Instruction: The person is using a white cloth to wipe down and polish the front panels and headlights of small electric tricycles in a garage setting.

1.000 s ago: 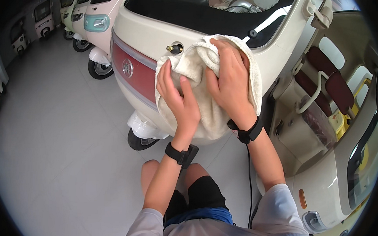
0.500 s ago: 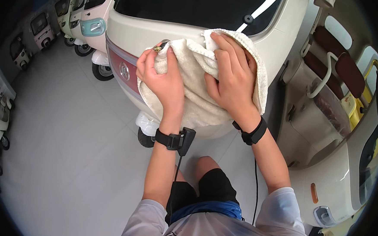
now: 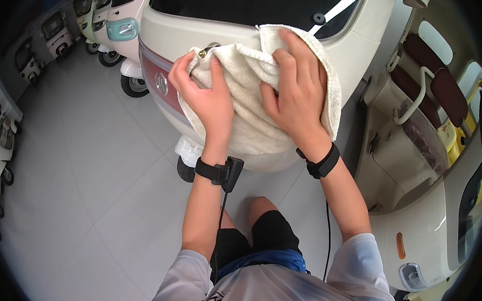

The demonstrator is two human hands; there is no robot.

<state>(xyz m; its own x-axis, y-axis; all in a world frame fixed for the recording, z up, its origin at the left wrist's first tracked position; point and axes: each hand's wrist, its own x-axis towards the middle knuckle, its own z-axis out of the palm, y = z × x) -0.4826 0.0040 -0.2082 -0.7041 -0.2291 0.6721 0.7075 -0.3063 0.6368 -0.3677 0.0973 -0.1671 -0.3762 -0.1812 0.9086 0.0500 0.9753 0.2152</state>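
Note:
A cream-coloured towel (image 3: 253, 119) drapes in folds over the front corner of a small cream vehicle (image 3: 181, 24). At its upper left, my left hand (image 3: 204, 95) curls round the towel's edge, thumb and fingers pinching the cloth. Between that thumb and forefinger a small brass-tipped metal part (image 3: 202, 53) pokes out at the towel's top edge; what it belongs to is mostly hidden. My right hand (image 3: 298, 89) lies on the towel's right side, its fingers bent and gathering a fold of cloth against the body.
Behind the towel is a dark windscreen (image 3: 232, 7) with a white wiper arm (image 3: 345, 3). A red panel with a round emblem (image 3: 161, 83) sits to the left. Another open-sided vehicle (image 3: 411, 234) stands close on my right. Several small vehicles line the far left across grey floor tiles (image 3: 88, 176).
Both hands have shifted only slightly on the towel, the right one a little upward. The view has moved a little, and the brass-tipped part shows at nearly the same place.

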